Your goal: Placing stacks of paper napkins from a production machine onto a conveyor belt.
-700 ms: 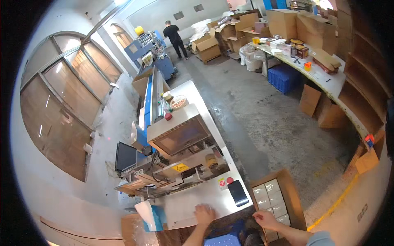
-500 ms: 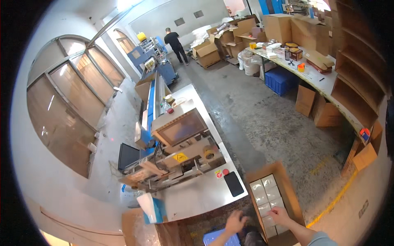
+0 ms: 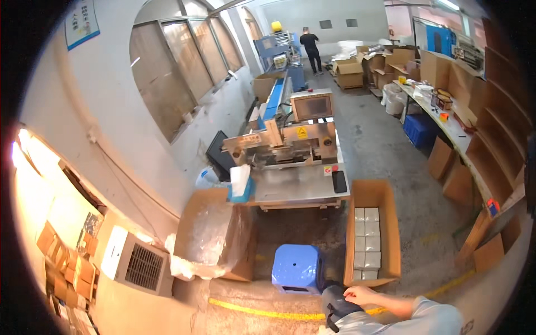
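My right hand [image 3: 359, 295] is over my dark trouser leg, just below the near end of an open carton, with its fingers curled in and nothing seen in them. It touches none of the white boxes. My left hand is out of view. The tall cardboard carton [image 3: 391, 245] holds several small white boxes [image 3: 367, 229] wrapped in clear film, packed in two columns. A blue plastic stool [image 3: 296, 265] stands left of my leg.
A steel-topped machine [image 3: 290, 187] with a screen stands ahead, a black phone [image 3: 339, 182] on its right corner. A plastic-lined carton [image 3: 209, 234] is at left, beside a white air cooler [image 3: 139, 262]. A long worktable [image 3: 455, 137] runs along the right. Far back, a person [image 3: 310, 47] stands.
The view has swung left and back, so everything sits further right and higher or smaller. My right hand has come away from the white boxes; my left hand has left the view.
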Available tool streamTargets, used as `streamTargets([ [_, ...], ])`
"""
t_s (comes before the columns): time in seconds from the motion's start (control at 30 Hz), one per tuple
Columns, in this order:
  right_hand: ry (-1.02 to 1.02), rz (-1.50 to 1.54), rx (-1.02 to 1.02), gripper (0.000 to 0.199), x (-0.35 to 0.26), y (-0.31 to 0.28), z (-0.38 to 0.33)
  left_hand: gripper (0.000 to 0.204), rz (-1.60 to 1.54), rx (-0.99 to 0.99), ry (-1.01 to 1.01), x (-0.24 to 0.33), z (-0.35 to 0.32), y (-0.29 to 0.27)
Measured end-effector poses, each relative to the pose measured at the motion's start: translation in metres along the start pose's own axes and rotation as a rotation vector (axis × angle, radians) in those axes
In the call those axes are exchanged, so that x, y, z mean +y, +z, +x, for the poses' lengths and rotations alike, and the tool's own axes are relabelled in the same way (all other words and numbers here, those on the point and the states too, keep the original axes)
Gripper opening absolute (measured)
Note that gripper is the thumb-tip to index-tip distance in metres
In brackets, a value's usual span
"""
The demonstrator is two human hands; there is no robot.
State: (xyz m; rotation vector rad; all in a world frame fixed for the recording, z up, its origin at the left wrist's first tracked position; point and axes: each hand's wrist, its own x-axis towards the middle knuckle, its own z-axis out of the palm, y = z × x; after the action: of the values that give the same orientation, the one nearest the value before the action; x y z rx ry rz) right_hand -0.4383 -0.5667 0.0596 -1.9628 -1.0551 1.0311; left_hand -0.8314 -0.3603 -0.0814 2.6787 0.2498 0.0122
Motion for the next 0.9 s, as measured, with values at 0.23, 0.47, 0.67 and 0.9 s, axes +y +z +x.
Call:
streamTargets([
  [0.23, 0.03, -0.018, -0.094, 0.034, 0.024, 0.041, -0.104, 0.042, -0.369, -0.264, -0.347, 0.093, -0.089, 0.041],
  [0.47, 0.223, -0.019, 0.108, 0.038, 0.124, 0.016, -0.257, 0.039, -0.596, -0.599, -0.663, 0.167, -0.03, 0.065],
  [0.67, 0.253, 0.283, 0.573, 0.027, 0.144, -0.084, -0.415, 0.033, -0.335, -0.641, -0.864, 0.194, 0.046, 0.113],
  [0.9, -0.443, -0.281, 1.608, 0.013, 0.054, -0.381, -0.622, 0.037, -0.349, -0.514, -0.65, 0.38, 0.237, 0.186],
])
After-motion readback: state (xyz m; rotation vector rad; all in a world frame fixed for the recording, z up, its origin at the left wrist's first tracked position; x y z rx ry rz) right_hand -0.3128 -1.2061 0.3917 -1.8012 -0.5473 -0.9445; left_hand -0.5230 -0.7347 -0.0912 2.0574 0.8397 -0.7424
